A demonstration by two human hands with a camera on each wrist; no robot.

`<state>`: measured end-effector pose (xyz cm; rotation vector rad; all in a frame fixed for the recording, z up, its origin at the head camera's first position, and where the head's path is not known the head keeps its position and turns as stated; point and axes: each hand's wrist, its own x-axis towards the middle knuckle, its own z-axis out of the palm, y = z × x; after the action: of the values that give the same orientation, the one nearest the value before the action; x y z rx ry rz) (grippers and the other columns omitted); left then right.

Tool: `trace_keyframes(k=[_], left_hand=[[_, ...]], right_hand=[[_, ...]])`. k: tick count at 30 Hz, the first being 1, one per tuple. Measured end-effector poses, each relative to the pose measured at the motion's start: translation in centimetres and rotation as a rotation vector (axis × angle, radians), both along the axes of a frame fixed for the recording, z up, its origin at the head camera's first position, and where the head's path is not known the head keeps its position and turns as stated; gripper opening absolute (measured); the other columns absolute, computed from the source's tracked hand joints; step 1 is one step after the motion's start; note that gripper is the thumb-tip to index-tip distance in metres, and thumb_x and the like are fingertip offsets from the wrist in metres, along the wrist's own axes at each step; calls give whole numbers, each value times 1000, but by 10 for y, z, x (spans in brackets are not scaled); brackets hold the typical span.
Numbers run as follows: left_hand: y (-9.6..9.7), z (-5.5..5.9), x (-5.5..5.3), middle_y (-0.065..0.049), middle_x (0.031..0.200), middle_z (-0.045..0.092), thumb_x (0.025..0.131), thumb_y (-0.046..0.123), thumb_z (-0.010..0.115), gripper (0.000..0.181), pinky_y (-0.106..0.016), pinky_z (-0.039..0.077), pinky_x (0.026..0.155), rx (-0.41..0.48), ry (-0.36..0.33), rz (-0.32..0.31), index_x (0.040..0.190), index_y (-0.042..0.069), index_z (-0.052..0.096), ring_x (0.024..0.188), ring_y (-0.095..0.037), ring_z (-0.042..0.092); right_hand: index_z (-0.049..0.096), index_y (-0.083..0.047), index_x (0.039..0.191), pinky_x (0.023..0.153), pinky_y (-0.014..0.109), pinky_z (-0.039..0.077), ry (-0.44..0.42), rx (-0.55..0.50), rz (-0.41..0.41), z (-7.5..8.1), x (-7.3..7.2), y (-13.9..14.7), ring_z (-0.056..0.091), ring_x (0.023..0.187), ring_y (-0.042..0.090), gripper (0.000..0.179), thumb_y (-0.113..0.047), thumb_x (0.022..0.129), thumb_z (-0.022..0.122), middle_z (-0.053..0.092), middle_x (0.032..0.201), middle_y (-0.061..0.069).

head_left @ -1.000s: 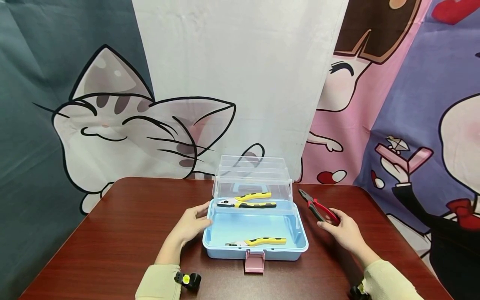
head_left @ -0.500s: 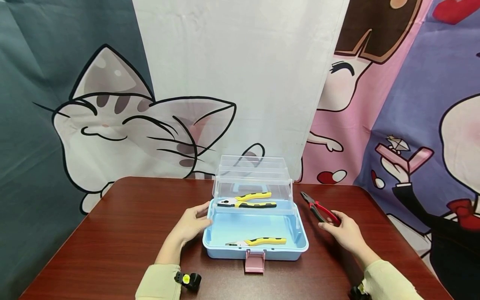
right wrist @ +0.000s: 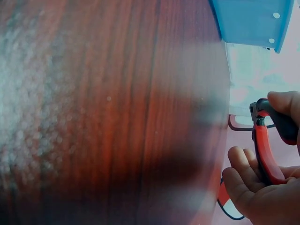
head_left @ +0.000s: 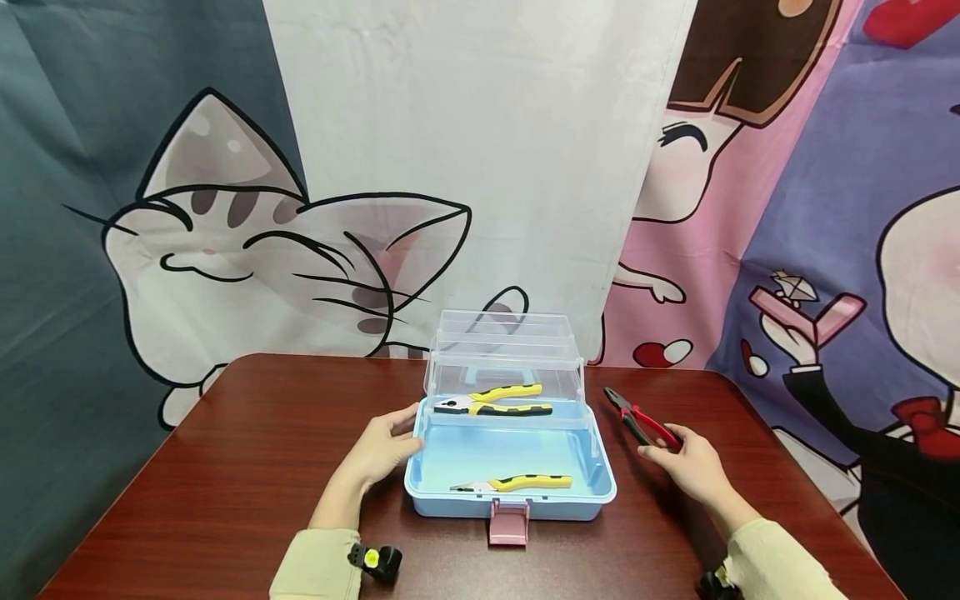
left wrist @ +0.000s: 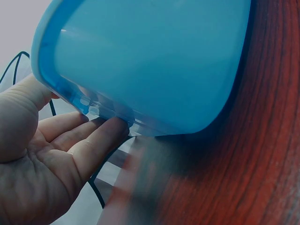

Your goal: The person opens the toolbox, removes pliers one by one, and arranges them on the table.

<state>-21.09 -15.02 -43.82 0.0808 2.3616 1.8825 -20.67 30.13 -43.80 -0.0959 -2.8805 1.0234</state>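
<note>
A light-blue toolbox with its clear lid raised stands on the table. My left hand holds its left side, thumb at the rim; in the left wrist view the fingers touch the outer wall. Yellow-and-black pliers lie at the back over clear plastic. Another yellow-handled pair of pliers lies along the front inside. Right of the box, my right hand grips red-and-black pliers by the handles, which stand spread in the right wrist view, the nose pointing away.
The toolbox's pink latch hangs down at the front. Under everything is a dark red wooden table. A printed cartoon cloth hangs close behind its far edge.
My right hand has shifted the red-and-black pliers slightly right and towards me. The left hand, the toolbox and the yellow pliers stay put.
</note>
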Motion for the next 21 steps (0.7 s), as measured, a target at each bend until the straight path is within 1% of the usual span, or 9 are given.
trace_keyframes(k=[7,11,16,21], left_hand=[[0,0,1,-21,139,49,81,1,63,66,-41,51,93,-2,2,-2,143,4,40,124,-34,52],[0,1,1,-21,139,49,81,0,63,66,-41,51,92,8,-1,-3,143,4,40,124,-33,52],[0,0,1,-21,139,49,81,0,63,66,-41,52,91,7,-4,-2,143,4,40,124,-34,53],[-1,-1,1,-21,139,49,81,0,62,66,-41,51,92,12,-1,-6,143,4,40,124,-34,52]], right_hand=[[48,9,127,71,27,43,-31,-7,-14,-1,0,2,54,90,23,71,-39,81,71,66,100,16],[48,10,127,70,27,43,-40,5,-18,-1,-2,4,53,89,23,70,-39,81,71,66,99,16],[50,11,125,65,27,41,-46,11,-16,4,-4,6,52,84,23,69,-38,81,71,64,94,15],[48,13,126,64,27,42,-64,23,-14,5,-7,9,53,84,23,71,-38,82,71,65,94,15]])
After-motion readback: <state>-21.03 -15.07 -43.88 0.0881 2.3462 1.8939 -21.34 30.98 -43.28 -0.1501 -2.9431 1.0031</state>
